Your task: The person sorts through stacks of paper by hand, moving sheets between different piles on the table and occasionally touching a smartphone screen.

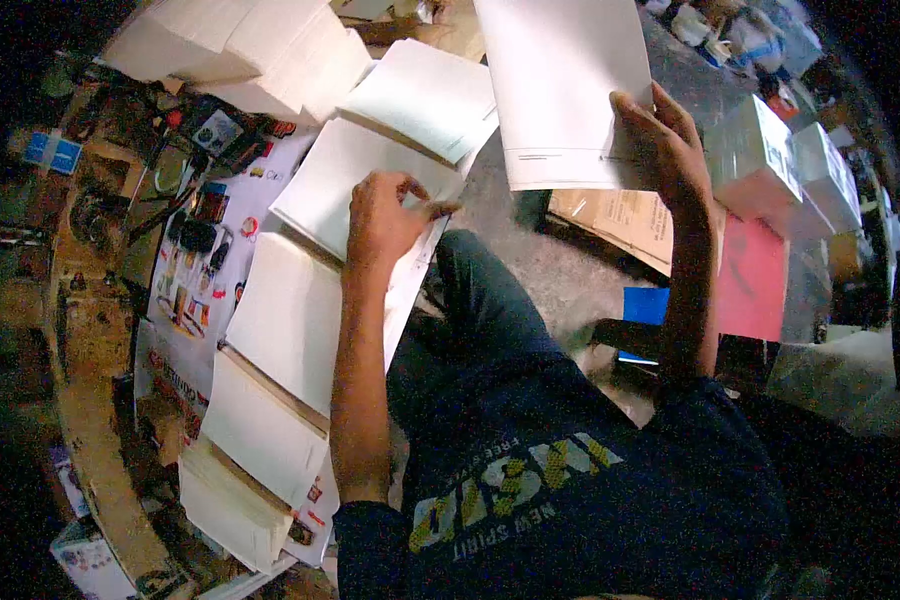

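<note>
My right hand (665, 150) is closed on white printed sheets (573, 95), thumb on the front face near the lower right corner, and holds them up above the floor. Small print runs along their bottom edge. Over a stack of white paper (340, 170) on the table is my left hand (385, 220). Its fingers are curled, thumb and fingertips close together at the stack's right edge; I cannot tell what is between them. A further paper stack (425, 95) lies beyond it, and another paper stack (285, 310) sits nearer, beside my left forearm.
More paper stacks (260, 425) continue down the row at lower left. A tall paper pile (260, 55) stands at the far end. Printed sheeting (185, 300) covers the table. To the right are flat cardboard (620, 225), wrapped white bundles (755, 155) and a red panel (750, 275).
</note>
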{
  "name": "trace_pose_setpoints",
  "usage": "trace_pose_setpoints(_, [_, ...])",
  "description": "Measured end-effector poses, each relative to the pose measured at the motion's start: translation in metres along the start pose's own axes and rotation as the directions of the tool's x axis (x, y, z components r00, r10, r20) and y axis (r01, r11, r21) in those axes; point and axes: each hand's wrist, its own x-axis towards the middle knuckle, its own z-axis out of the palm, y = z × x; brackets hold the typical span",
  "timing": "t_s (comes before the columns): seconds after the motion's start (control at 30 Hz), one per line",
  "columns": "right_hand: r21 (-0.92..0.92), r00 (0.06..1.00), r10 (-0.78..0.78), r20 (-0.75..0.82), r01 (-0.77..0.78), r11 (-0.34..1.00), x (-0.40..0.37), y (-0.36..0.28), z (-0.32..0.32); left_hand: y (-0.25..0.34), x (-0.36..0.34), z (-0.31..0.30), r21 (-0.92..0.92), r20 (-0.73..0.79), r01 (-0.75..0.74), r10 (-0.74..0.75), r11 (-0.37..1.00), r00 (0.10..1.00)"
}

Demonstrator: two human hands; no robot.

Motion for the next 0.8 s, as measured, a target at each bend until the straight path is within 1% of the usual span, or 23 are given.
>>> trace_pose_setpoints(0.03, [-0.131,0.998,0.049,-0.041,-0.054,0.990,-0.001,-0.005,0.002,-0.002,-0.002,-0.006,-0.133,0.049,0.029,-0.023,0.991,0.999])
trace_pose_setpoints(0.07, [-0.259,0.992,0.087,-0.088,-0.107,0.960,-0.001,-0.010,0.006,-0.006,-0.004,-0.009,-0.243,0.029,0.009,-0.001,0.970,1.000])
trace_pose_setpoints(0.1, [-0.250,0.993,0.077,-0.085,-0.096,0.964,0.002,-0.005,0.004,-0.009,-0.010,-0.011,-0.234,0.019,0.002,0.003,0.972,1.000])
trace_pose_setpoints(0.17, [-0.259,0.987,0.048,0.150,-0.007,0.966,0.021,0.008,0.003,-0.014,-0.017,-0.012,-0.378,-0.046,0.053,-0.076,0.924,0.996])
trace_pose_setpoints(0.2, [-0.279,0.991,0.037,0.133,0.002,0.960,0.022,0.007,0.007,-0.011,-0.020,-0.013,-0.400,-0.019,0.133,-0.153,0.907,0.988])
trace_pose_setpoints(0.23, [-0.271,0.990,0.035,0.137,0.004,0.962,0.026,0.010,0.007,-0.008,-0.026,-0.012,-0.393,-0.024,0.134,-0.155,0.910,0.988])
trace_pose_setpoints(0.3, [-0.083,0.970,-0.038,0.239,0.060,0.995,0.033,0.000,0.018,-0.003,-0.033,-0.009,-0.431,-0.173,0.113,-0.205,0.895,0.963])
trace_pose_setpoints(0.33, [-0.150,0.993,-0.016,0.119,0.034,0.988,0.031,-0.004,0.022,-0.005,-0.033,-0.003,-0.438,-0.225,0.078,-0.194,0.895,0.955])
trace_pose_setpoints(0.37, [-0.151,0.992,-0.013,0.122,0.032,0.988,0.033,-0.002,0.020,0.000,-0.035,-0.005,-0.439,-0.225,0.082,-0.197,0.895,0.954])
trace_pose_setpoints(0.43, [-0.141,0.971,-0.045,0.236,0.080,0.987,0.048,0.001,0.015,0.007,-0.039,-0.012,-0.407,-0.177,0.198,-0.290,0.891,0.940])
trace_pose_setpoints(0.47, [-0.142,0.971,-0.048,0.234,0.083,0.986,0.054,0.002,0.014,0.006,-0.041,-0.012,-0.409,-0.178,0.195,-0.287,0.892,0.941])
trace_pose_setpoints(0.53, [-0.171,0.963,0.074,0.260,-0.030,0.985,0.065,0.008,0.012,0.000,-0.046,-0.009,-0.600,-0.099,0.212,-0.334,0.771,0.937])
trace_pose_setpoints(0.57, [-0.168,0.964,0.072,0.254,-0.029,0.985,0.069,0.008,0.015,-0.001,-0.049,-0.008,-0.597,-0.098,0.209,-0.329,0.774,0.939])
trace_pose_setpoints(0.63, [-0.259,0.947,0.079,0.312,0.005,0.966,0.078,0.012,0.028,-0.002,-0.057,-0.009,-0.745,-0.112,0.197,-0.410,0.637,0.905])
trace_pose_setpoints(0.67, [-0.355,0.964,0.062,0.257,0.035,0.934,0.083,0.017,0.034,0.003,-0.060,-0.013,-0.783,-0.096,0.196,-0.426,0.590,0.900])
trace_pose_setpoints(0.7, [-0.350,0.964,0.060,0.259,0.036,0.936,0.090,0.027,0.041,0.007,-0.062,-0.014,-0.780,-0.099,0.196,-0.427,0.594,0.899])
trace_pose_setpoints(0.77, [-0.269,0.925,-0.009,0.379,0.119,0.956,0.096,0.045,0.059,0.014,-0.070,-0.016,-0.900,-0.116,0.071,-0.393,0.429,0.912])
trace_pose_setpoints(0.8, [-0.564,0.937,0.000,0.350,0.210,0.799,0.084,0.035,0.077,0.016,-0.074,-0.018,-0.899,-0.091,0.085,-0.374,0.430,0.923])
